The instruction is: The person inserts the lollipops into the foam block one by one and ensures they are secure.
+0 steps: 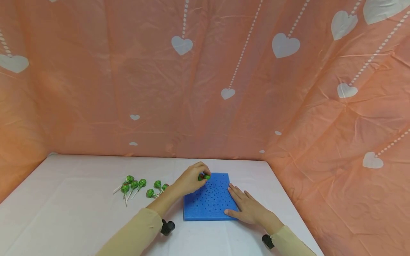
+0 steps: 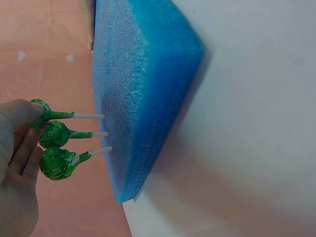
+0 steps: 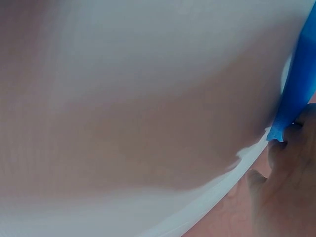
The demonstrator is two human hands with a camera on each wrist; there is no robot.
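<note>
A blue foam block dotted with small holes lies on the table. Over its far left part, my left hand pinches a green-wrapped lollipop between thumb and fingers, its white stick pointing at the foam. Two more lollipops, one in the middle and one lower in the left wrist view, stand beside it with stick ends at the foam. Whether the pinched stick sits in a hole is unclear. My right hand rests on the block's right edge, fingers fairly straight and spread.
Several green lollipops lie in a loose group left of the block. A few others lie closer, partly behind the left forearm. A white cloth covers the table; an orange curtain with hearts hangs behind it.
</note>
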